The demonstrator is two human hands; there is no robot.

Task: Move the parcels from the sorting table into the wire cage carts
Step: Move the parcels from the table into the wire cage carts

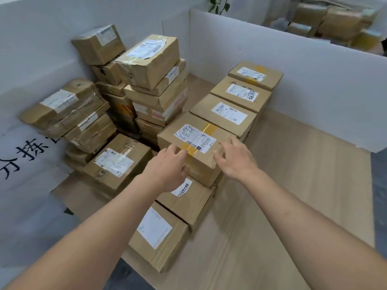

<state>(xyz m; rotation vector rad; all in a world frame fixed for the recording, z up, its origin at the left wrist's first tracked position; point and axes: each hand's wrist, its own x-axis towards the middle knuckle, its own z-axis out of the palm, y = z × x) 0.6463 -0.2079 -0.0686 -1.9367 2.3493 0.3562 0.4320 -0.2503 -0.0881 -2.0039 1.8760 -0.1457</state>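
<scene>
both hands reached over a taped parcel [194, 147] in the row of boxes on the wooden desk [293, 185]. the left hand [167, 168] rested at its near left edge, fingers loosely bent, clamped on nothing. the right hand [234, 158] touched the near right corner, fingers spread apart. stacked parcels [150, 80] stood near the white partition [272, 59].

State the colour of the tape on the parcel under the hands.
Yellow tape across the brown parcel; seen in the head view.
</scene>
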